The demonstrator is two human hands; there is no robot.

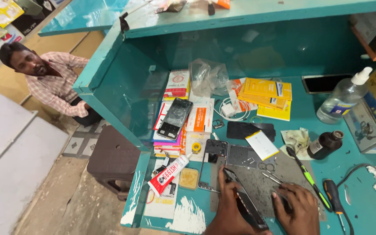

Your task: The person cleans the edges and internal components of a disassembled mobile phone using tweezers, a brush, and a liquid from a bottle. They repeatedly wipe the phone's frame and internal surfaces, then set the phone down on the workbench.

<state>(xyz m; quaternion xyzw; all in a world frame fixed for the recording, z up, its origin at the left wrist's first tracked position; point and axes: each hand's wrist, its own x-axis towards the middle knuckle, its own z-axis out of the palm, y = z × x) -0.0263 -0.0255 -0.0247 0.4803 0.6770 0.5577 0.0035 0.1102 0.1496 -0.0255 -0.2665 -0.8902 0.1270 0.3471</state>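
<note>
- Our left hand [228,204] grips a dark phone [245,203] at the bench's front edge, tilted on its long side, so its thin edge faces up where we can see it.
- Left fingers are curled together round the phone's near side, thumb along the frame: a firm clamp, not a pinch.
- Our right hand [297,208] rests on the grey mat [257,180] just beside the phone, fingers bent and close together, tips pressing the mat; whether they pinch anything small, we cannot tell.
- A bare phone frame [209,165] lies flat at the mat's left edge, near the phone.
- Tweezers [270,172] and a green-handled tool [307,178] sit near the right hand.
- A glue tube [170,172] lies toward the front left corner; a brown bottle [325,144] stands further back on the right.
- A person in a checked shirt [55,85] sits beyond the bench's left side.
</note>
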